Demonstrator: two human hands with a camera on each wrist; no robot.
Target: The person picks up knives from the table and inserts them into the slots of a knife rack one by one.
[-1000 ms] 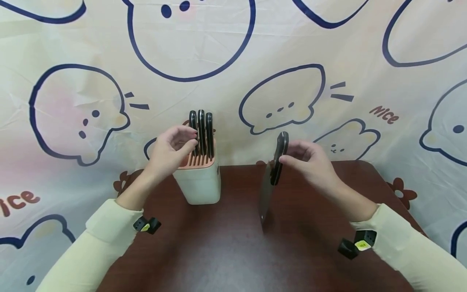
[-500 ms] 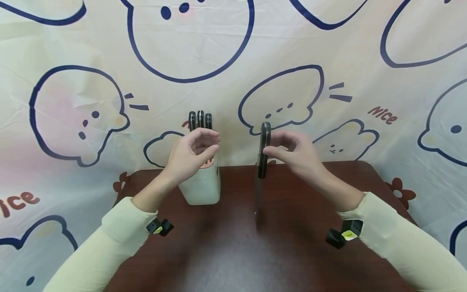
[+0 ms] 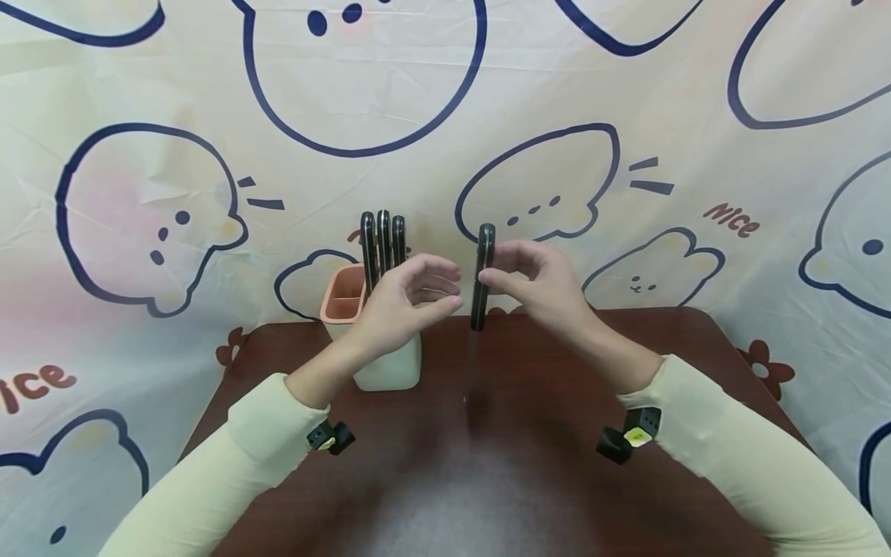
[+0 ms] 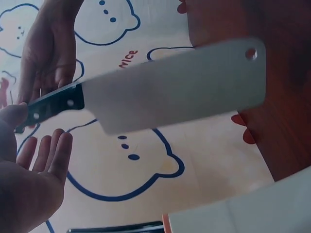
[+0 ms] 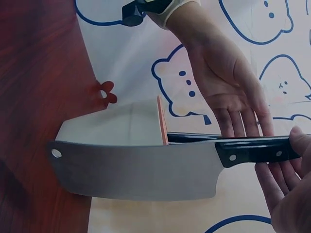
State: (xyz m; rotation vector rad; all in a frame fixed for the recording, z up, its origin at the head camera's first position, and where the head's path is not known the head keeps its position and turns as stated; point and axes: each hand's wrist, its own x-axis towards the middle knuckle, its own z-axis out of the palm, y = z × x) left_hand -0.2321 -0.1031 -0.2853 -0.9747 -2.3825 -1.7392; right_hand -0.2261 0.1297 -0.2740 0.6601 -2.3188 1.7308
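A cleaver [image 3: 483, 278] with a black riveted handle hangs blade down above the table, its broad blade [image 4: 170, 87] showing a hole near the far corner. My right hand [image 3: 543, 286] pinches the handle between thumb and fingers. Just left of it, my left hand [image 3: 400, 305] is held with loosely bent fingers, with a narrow gap to the handle in the head view. Behind the left hand stands a white knife block [image 3: 393, 367] with an orange top. Several black-handled knives [image 3: 384, 240] stand upright in its slots; the left hand hides part of them.
The dark brown table [image 3: 543, 480] runs back to a pale cloth [image 3: 431, 193] printed with cartoon figures. An open two-part orange compartment [image 3: 344, 298] forms the left side of the block's top. Small black cameras [image 3: 330, 437] sit on both wrists.
My right hand has carried the cleaver left and slightly up, turning it more upright. My left hand has left the knives in the block and moved right towards the cleaver's handle.
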